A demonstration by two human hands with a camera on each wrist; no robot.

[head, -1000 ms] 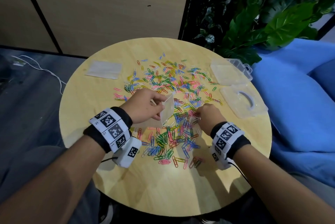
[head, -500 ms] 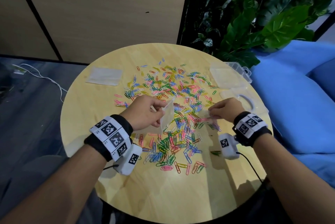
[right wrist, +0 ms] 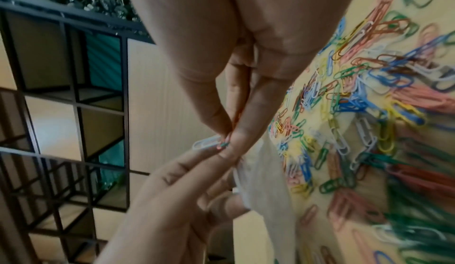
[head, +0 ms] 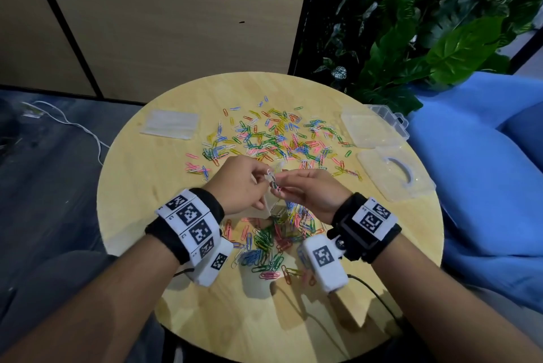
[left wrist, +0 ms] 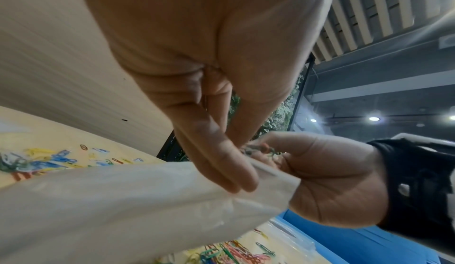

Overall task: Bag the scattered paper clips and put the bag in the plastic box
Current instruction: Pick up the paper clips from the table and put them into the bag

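Note:
Coloured paper clips point(head: 273, 139) lie scattered over the round wooden table point(head: 164, 186), with a second heap point(head: 270, 245) below my hands. My left hand point(head: 244, 186) pinches the mouth of a small clear plastic bag point(left wrist: 123, 206), which hangs beneath it above the table. My right hand point(head: 308, 189) pinches a few clips point(right wrist: 211, 143) right at the bag's opening point(right wrist: 248, 172), fingertips touching the left hand's. The clear plastic box point(head: 370, 127) stands open at the table's right edge, its lid point(head: 393, 174) lying beside it.
A stack of spare clear bags point(head: 170, 124) lies at the table's far left. A blue cushion point(head: 482, 174) sits right of the table, with green plants point(head: 426, 24) behind. A white cable point(head: 73, 124) trails on the floor at left.
My right hand has left the clips on the right, risen and come to the bag's mouth with a few clips. My left hand has lifted the bag slightly.

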